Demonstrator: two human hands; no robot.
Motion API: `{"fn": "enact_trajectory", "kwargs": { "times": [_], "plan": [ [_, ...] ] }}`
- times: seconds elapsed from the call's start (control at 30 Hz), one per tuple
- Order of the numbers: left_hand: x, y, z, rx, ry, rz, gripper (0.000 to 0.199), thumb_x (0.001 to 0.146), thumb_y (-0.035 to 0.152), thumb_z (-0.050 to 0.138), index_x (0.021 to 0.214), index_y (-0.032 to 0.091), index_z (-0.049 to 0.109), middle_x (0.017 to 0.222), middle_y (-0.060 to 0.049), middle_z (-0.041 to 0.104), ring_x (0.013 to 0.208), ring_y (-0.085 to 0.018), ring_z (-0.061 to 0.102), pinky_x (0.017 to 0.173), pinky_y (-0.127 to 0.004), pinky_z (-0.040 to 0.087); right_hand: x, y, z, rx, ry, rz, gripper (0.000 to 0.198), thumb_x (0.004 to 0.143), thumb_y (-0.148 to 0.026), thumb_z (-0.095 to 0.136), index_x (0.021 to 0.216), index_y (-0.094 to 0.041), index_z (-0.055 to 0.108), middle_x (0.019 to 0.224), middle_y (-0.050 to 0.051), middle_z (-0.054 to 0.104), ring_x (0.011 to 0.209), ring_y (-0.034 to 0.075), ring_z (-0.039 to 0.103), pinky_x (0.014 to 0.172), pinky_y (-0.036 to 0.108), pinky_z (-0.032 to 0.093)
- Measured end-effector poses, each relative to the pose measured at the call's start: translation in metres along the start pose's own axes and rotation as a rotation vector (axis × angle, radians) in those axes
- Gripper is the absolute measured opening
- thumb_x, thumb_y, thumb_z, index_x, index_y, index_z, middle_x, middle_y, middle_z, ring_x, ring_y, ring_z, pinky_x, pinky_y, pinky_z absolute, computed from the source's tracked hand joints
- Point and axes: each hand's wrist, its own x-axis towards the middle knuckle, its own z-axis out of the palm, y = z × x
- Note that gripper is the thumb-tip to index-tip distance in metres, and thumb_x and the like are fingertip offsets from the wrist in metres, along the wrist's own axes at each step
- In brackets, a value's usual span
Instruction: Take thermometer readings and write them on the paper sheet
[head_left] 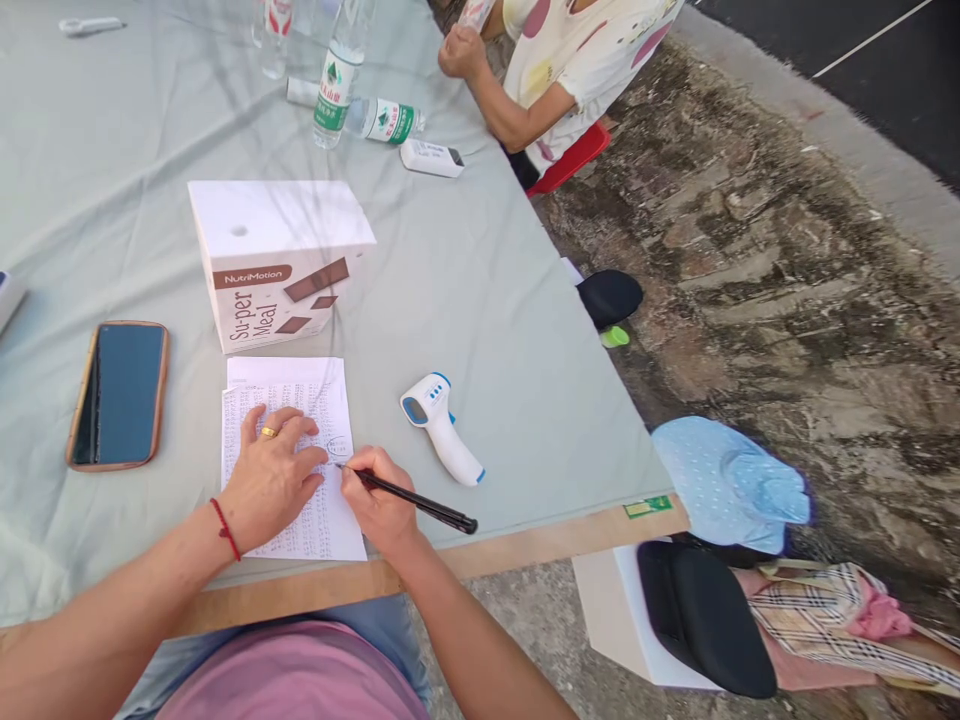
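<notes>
My right hand (pixel 382 500) is closed around a black pen (pixel 424 505), its tip touching the paper near a small circled bit of writing. Under it lie sheets of paper (pixel 330 520) covered in columns of fine marks, too small to read. My left hand (pixel 277 465) rests flat on those sheets with its fingers spread. It wears a gold ring and a red wrist cord. Just behind the sheets stands a white and brown box (pixel 281 265) marked NutriMotion. To the right of the pen lies a white and blue infrared thermometer (pixel 442 425).
A phone (pixel 120 395) lies on the cloth-covered table (pixel 525 420), left of the papers. Toward the back are an upright water bottle (pixel 336 85), a bottle on its side (pixel 390 120) and a small white device (pixel 432 158). Another person (pixel 555 90) sits at the far right edge.
</notes>
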Motion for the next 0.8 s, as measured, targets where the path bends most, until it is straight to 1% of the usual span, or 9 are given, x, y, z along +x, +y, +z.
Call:
{"fn": "enact_trajectory", "kwargs": {
  "times": [0.1, 0.27, 0.4, 0.53, 0.6, 0.67, 0.73, 0.8],
  "plan": [
    [0.001, 0.0, 0.0, 0.003, 0.0, 0.004, 0.011, 0.084, 0.016, 0.061, 0.088, 0.02, 0.07, 0.112, -0.009, 0.063, 0.116, -0.032, 0.052, 0.103, -0.063, 0.027, 0.0, 0.0, 0.0, 0.004, -0.004, -0.006, 0.011, 0.079, -0.018, 0.051, 0.07, -0.023, 0.047, 0.059, -0.006, 0.047, 0.053, 0.011, 0.043, 0.052, 0.023, 0.038],
    [0.002, 0.0, -0.001, -0.001, -0.008, -0.001, 0.011, 0.083, 0.016, 0.062, 0.088, 0.021, 0.07, 0.112, -0.009, 0.063, 0.116, -0.032, 0.051, 0.104, -0.063, 0.026, -0.001, -0.002, -0.001, 0.007, 0.042, 0.017, 0.012, 0.08, -0.02, 0.051, 0.07, -0.023, 0.047, 0.058, -0.006, 0.047, 0.053, 0.011, 0.044, 0.052, 0.023, 0.039],
    [0.001, -0.001, 0.0, -0.006, -0.008, 0.001, 0.011, 0.082, 0.015, 0.062, 0.088, 0.021, 0.07, 0.112, -0.009, 0.063, 0.116, -0.031, 0.051, 0.103, -0.062, 0.026, -0.001, 0.0, 0.0, 0.004, 0.011, 0.039, 0.012, 0.082, -0.021, 0.051, 0.071, -0.023, 0.048, 0.061, -0.005, 0.049, 0.055, 0.012, 0.045, 0.055, 0.024, 0.04],
    [0.0, -0.002, 0.001, -0.015, -0.006, 0.002, 0.012, 0.082, 0.015, 0.062, 0.089, 0.021, 0.07, 0.113, -0.01, 0.063, 0.117, -0.032, 0.05, 0.104, -0.063, 0.025, -0.002, -0.001, 0.001, -0.011, 0.013, 0.02, 0.012, 0.081, -0.019, 0.051, 0.069, -0.023, 0.047, 0.061, -0.005, 0.049, 0.055, 0.012, 0.045, 0.054, 0.024, 0.04],
    [0.0, -0.003, 0.001, -0.023, -0.011, 0.003, 0.012, 0.082, 0.015, 0.061, 0.089, 0.021, 0.07, 0.113, -0.01, 0.062, 0.117, -0.032, 0.05, 0.104, -0.063, 0.025, -0.002, -0.002, 0.0, -0.024, 0.053, -0.003, 0.012, 0.082, -0.018, 0.051, 0.071, -0.023, 0.048, 0.061, -0.005, 0.05, 0.055, 0.012, 0.046, 0.053, 0.024, 0.04],
    [0.001, -0.004, 0.001, -0.031, -0.021, 0.002, 0.012, 0.083, 0.015, 0.061, 0.088, 0.021, 0.07, 0.113, -0.01, 0.062, 0.116, -0.032, 0.05, 0.104, -0.063, 0.024, -0.001, -0.002, -0.005, -0.042, 0.119, -0.046, 0.01, 0.085, -0.017, 0.05, 0.076, -0.023, 0.052, 0.065, -0.004, 0.052, 0.058, 0.012, 0.049, 0.055, 0.024, 0.043],
    [0.001, -0.004, 0.001, -0.04, -0.03, -0.003, 0.012, 0.083, 0.015, 0.061, 0.088, 0.021, 0.07, 0.113, -0.009, 0.062, 0.117, -0.031, 0.05, 0.104, -0.064, 0.024, 0.003, 0.001, -0.012, -0.092, 0.155, -0.132, 0.011, 0.089, -0.015, 0.048, 0.088, -0.022, 0.057, 0.076, 0.0, 0.057, 0.069, 0.014, 0.056, 0.063, 0.026, 0.048],
    [0.002, -0.005, 0.001, -0.053, -0.039, -0.011, 0.011, 0.082, 0.015, 0.061, 0.088, 0.021, 0.069, 0.114, -0.009, 0.062, 0.116, -0.031, 0.05, 0.105, -0.064, 0.023, 0.009, 0.008, -0.019, -0.193, 0.125, -0.244, 0.021, 0.091, -0.012, 0.045, 0.103, -0.021, 0.06, 0.089, 0.004, 0.059, 0.082, 0.017, 0.06, 0.071, 0.03, 0.05]
  ]
}}
